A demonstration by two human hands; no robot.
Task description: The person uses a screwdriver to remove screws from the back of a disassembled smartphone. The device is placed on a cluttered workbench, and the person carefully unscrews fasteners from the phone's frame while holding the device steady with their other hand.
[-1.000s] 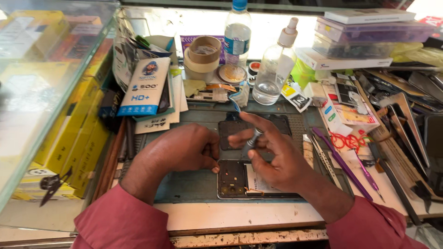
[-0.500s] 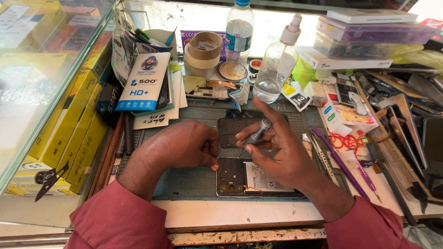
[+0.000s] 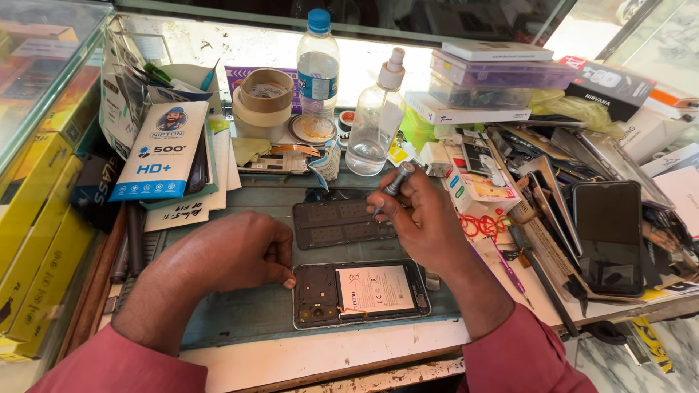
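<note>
Hands first: left hand (image 3: 237, 255) is curled loosely, palm down, holding nothing, fingertips resting on the mat right at the left edge of the opened phone (image 3: 360, 292), which lies back-off near the front of the bench with its battery showing. Right hand (image 3: 419, 218) is pinched shut on a small screwdriver (image 3: 397, 180), tip angled down at the removed back cover (image 3: 342, 222) just beyond the phone. Bench is a cluttered mess: tape rolls (image 3: 263, 98), water bottle (image 3: 318, 69) and spray bottle (image 3: 375, 116) at the far side, spare phones (image 3: 610, 233) to the right, yellow boxes (image 3: 33, 240) on the left.
</note>
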